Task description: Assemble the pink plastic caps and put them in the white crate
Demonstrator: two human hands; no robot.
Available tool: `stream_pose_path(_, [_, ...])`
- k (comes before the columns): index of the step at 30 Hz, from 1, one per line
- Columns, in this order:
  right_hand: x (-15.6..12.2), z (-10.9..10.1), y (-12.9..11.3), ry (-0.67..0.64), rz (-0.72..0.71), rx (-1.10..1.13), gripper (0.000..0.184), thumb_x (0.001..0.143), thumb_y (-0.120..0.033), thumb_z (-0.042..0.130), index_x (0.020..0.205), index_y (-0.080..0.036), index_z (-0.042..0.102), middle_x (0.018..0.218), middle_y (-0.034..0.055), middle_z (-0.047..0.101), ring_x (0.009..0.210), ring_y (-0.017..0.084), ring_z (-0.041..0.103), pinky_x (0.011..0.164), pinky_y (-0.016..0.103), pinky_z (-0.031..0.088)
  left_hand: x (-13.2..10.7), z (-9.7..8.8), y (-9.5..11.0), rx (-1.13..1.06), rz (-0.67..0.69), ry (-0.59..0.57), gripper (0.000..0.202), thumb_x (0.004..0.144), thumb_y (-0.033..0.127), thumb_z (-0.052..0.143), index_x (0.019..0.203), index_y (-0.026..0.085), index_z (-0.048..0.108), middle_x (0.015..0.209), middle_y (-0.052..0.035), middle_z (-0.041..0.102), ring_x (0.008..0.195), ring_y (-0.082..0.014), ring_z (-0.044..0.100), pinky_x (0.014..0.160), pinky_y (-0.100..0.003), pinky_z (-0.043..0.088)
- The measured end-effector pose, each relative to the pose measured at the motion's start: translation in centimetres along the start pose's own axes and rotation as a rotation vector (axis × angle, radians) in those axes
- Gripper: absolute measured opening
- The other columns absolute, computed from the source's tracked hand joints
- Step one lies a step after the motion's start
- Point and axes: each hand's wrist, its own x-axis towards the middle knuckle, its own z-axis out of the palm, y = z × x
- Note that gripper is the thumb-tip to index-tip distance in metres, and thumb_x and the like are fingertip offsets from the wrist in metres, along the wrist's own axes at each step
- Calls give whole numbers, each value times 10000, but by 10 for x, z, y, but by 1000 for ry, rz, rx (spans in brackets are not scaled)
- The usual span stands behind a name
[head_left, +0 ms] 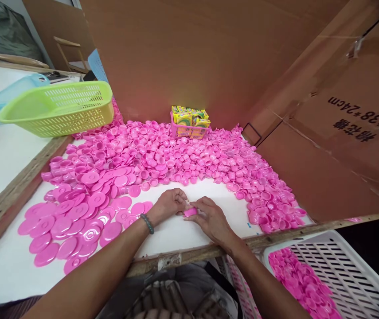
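My left hand (pixel 169 204) and my right hand (pixel 209 218) meet over the white table (pixel 182 230) near its front edge. Between their closed fingers sits a small pink plastic piece (pixel 190 212), held by both. A beaded bracelet (pixel 147 223) circles my left wrist. Flat pink plastic discs (pixel 76 221) lie spread to the left of my hands. A broad heap of small pink plastic cups (pixel 182 155) fills the back and right of the table.
A little pink basket with yellow packets (pixel 189 122) stands at the back against brown cardboard walls (pixel 209 53). A green basket (pixel 59 106) rests on a blue one at the left. A white crate holding pink pieces (pixel 309 279) sits at lower right.
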Motion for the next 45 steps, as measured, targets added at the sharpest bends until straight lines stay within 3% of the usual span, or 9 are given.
stream_pose_path(9, [8, -1, 1, -12, 5, 46, 217, 730, -358, 642, 892, -215, 644, 793, 14, 526, 743, 141, 498, 641, 253, 403, -4, 4, 8, 98, -134, 80, 317, 524, 253, 745, 662, 149, 478, 524, 38, 548, 442, -90, 528, 458, -221, 464])
stream_pose_path(14, [4, -1, -5, 11, 12, -32, 222, 754, -370, 612, 893, -198, 625, 796, 29, 527, 780, 164, 494, 676, 272, 404, -2, 2, 4, 221, -92, 66, 270, 577, 303, 703, 654, 158, 489, 516, 32, 555, 438, -100, 536, 433, -202, 425])
stream_pose_path(20, [-5, 4, -9, 105, 86, -52, 250, 734, -388, 624, 895, -197, 605, 783, 26, 533, 755, 167, 491, 650, 268, 399, -8, 0, 3, 320, 67, 47, 182, 601, 267, 660, 693, 146, 562, 620, 4, 607, 566, -106, 562, 504, -186, 410])
stream_pose_path(23, [-4, -1, -7, 25, 72, 22, 273, 757, -377, 604, 986, -229, 615, 781, 11, 530, 715, 144, 491, 627, 247, 392, -12, 0, 5, 322, 91, 36, 174, 588, 240, 661, 700, 138, 577, 651, -8, 625, 602, -108, 561, 530, -183, 408])
stream_pose_path(26, [1, -7, -1, -109, 51, 80, 260, 754, -368, 611, 989, -262, 644, 715, -15, 499, 652, 117, 473, 592, 226, 369, -13, 1, 6, 283, 81, 1, 182, 594, 255, 657, 694, 133, 565, 605, 5, 599, 511, -78, 498, 469, -172, 364])
stream_pose_path(29, [5, -7, 8, -139, 95, 184, 293, 704, -368, 661, 979, -268, 658, 671, -36, 472, 628, 103, 460, 570, 214, 353, -12, 0, 6, 211, 34, -80, 220, 580, 261, 667, 719, 136, 552, 576, 24, 571, 448, -57, 435, 416, -167, 321])
stream_pose_path(33, [3, 0, 17, -100, 162, 318, 322, 673, -354, 685, 976, -246, 667, 674, -32, 499, 646, 105, 466, 589, 219, 368, -10, 0, 4, 220, -5, -94, 229, 564, 253, 675, 715, 139, 545, 566, 30, 552, 463, -64, 453, 436, -173, 350])
stream_pose_path(41, [-2, 3, 14, -76, 202, 343, 314, 697, -348, 652, 989, -231, 646, 789, -10, 585, 692, 115, 508, 648, 245, 420, -10, 3, 4, 270, 2, -56, 262, 546, 298, 699, 672, 139, 533, 537, 28, 541, 456, -69, 458, 441, -179, 348])
stream_pose_path(45, [-8, 0, 6, 89, 153, 213, 302, 724, -344, 632, 996, -212, 640, 742, -3, 564, 659, 119, 502, 605, 244, 420, -13, 3, 5, 235, 9, -22, 256, 549, 291, 692, 664, 140, 522, 523, 32, 542, 432, -60, 447, 424, -171, 340])
